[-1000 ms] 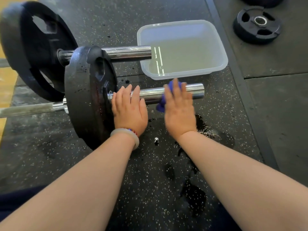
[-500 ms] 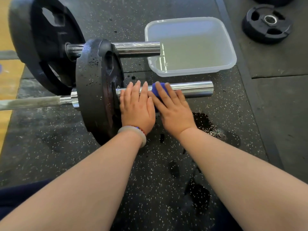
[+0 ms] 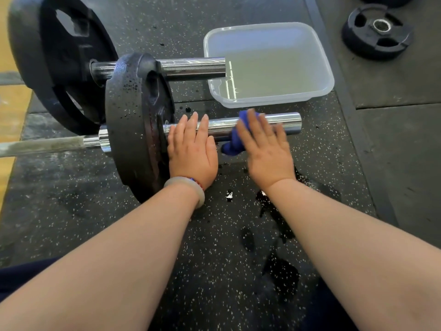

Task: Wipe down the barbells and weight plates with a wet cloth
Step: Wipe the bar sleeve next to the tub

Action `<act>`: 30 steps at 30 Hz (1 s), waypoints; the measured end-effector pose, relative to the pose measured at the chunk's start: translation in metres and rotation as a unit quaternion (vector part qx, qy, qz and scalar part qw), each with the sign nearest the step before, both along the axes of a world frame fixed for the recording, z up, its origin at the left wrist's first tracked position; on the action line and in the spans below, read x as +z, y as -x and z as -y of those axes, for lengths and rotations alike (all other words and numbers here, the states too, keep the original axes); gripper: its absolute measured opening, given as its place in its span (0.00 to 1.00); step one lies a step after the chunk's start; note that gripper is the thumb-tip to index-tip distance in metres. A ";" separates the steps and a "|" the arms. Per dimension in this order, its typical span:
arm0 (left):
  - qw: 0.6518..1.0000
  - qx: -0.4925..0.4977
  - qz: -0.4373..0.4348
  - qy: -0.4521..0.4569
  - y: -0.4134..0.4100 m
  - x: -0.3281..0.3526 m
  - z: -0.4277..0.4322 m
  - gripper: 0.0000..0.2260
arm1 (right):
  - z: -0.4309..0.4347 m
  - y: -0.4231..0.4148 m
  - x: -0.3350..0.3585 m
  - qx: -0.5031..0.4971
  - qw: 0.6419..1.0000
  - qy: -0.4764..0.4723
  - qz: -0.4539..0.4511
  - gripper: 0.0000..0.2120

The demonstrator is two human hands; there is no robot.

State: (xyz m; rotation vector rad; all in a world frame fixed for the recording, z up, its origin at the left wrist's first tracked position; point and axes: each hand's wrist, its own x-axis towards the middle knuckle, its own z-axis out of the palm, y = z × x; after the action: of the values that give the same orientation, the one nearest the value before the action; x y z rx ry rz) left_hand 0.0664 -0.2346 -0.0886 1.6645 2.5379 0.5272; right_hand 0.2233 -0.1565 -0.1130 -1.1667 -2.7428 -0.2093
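Note:
The near barbell lies on the rubber floor, its chrome sleeve (image 3: pixel 290 121) pointing right from a wet black weight plate (image 3: pixel 133 120). My left hand (image 3: pixel 192 151) rests flat on the sleeve right beside the plate, fingers straight. My right hand (image 3: pixel 267 151), blurred with motion, presses a blue cloth (image 3: pixel 232 144) onto the middle of the sleeve; the cloth wraps over the bar and hangs down below it. Behind lies a second barbell with its sleeve (image 3: pixel 193 68) and a larger black plate (image 3: pixel 55 63).
A clear plastic tub (image 3: pixel 262 100) of water sits just behind the near sleeve, and the far sleeve ends above its left rim. A small black plate (image 3: pixel 378 32) lies flat at the top right. Water puddles (image 3: pixel 281 273) darken the mat near me. Wooden floor (image 3: pixel 12 103) shows at the left.
My right hand slid the cloth left along the sleeve until it met my left hand, then back to the right. My left hand stayed beside the plate.

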 end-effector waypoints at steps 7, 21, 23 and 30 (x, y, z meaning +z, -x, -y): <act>1.000 0.009 0.001 0.002 -0.007 0.003 -0.002 0.29 | 0.002 0.014 0.003 -0.017 0.991 0.013 -0.129 0.35; 0.980 -0.119 -0.159 0.020 -0.029 0.006 -0.026 0.22 | -0.027 -0.016 0.012 -0.045 0.995 0.055 -0.067 0.42; 0.986 -0.086 -0.140 0.020 -0.021 0.010 -0.025 0.22 | -0.027 -0.015 0.009 -0.049 0.995 0.044 -0.068 0.42; 0.996 0.045 -0.056 0.049 -0.020 0.025 -0.042 0.25 | -0.021 -0.005 0.002 -0.082 0.993 0.033 -0.077 0.42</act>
State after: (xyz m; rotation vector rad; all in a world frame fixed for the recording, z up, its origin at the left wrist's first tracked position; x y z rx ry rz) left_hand 0.0866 -0.1929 -0.0641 1.5955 2.6799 0.3185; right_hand 0.2279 -0.1351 -0.1113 -1.3669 -2.5401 -0.0456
